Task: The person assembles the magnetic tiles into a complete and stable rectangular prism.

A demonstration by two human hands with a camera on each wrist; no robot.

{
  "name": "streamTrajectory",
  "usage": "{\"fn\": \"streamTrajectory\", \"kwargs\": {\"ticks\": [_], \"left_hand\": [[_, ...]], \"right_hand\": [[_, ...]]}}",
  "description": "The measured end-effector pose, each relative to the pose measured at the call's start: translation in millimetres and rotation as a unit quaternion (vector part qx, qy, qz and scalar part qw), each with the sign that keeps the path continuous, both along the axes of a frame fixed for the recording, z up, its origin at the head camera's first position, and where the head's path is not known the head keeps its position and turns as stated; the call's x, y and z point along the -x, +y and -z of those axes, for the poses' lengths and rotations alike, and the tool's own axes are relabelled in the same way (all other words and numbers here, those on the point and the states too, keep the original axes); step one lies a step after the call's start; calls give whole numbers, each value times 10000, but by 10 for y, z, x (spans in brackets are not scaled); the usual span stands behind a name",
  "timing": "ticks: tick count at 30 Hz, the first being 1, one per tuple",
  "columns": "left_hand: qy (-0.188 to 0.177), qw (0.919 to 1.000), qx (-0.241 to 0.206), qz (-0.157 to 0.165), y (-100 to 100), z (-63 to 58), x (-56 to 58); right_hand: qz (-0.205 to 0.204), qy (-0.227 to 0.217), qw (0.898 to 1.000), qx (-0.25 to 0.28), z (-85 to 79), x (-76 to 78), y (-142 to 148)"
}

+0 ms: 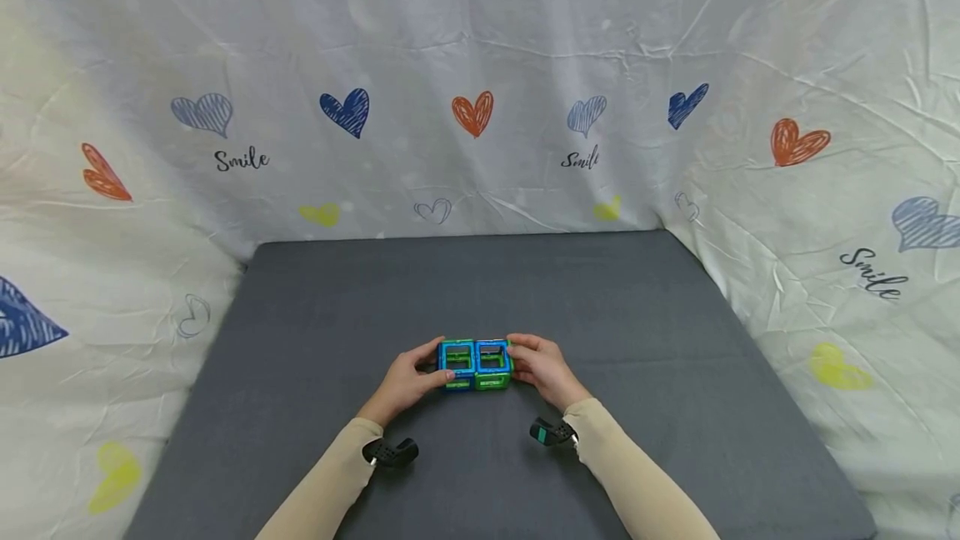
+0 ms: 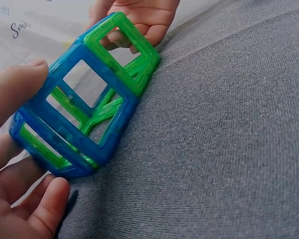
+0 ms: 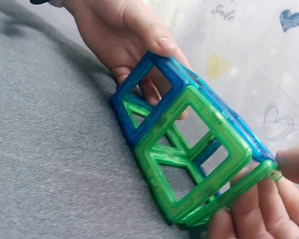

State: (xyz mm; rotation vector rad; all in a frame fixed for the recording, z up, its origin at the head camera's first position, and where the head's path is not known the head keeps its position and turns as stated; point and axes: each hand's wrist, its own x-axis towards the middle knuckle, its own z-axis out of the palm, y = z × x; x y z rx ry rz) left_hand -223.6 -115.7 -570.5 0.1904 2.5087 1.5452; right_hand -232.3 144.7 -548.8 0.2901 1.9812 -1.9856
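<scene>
A hollow block of magnetic tiles (image 1: 476,367), two cubes side by side made of blue and green square frames, lies low over the middle of the grey surface. My left hand (image 1: 407,386) grips its left end, thumb on the upper front edge and fingers round the end. At the other end my right hand (image 1: 543,367) holds the block between thumb and fingers. In the left wrist view a blue tile (image 2: 55,124) faces the camera beside a green tile (image 2: 107,59). The right wrist view shows the green tile (image 3: 222,122) nearest, with open frames behind it.
The grey cloth-covered table (image 1: 360,298) extends around the hands. A white curtain (image 1: 510,15) printed with hearts and "Smile" hangs behind and along both sides. Black wrist straps (image 1: 553,432) sit at both cuffs.
</scene>
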Motion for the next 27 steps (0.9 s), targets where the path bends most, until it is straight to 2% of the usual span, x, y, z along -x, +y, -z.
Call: {"fn": "streamTrajectory", "kwargs": {"ticks": [4, 13, 20, 27], "left_hand": [[5, 10000, 17, 10, -5, 5, 7], [-27, 10000, -32, 42, -19, 5, 2], [-35, 9999, -93, 30, -28, 2, 5], [-47, 9999, -112, 35, -20, -4, -7]], "right_hand": [[-5, 104, 9999, 61, 43, -22, 6], [-314, 287, 9991, 60, 90, -46, 34], [-313, 298, 9991, -50, 75, -52, 22], [-232, 235, 9994, 116, 99, -37, 17]]}}
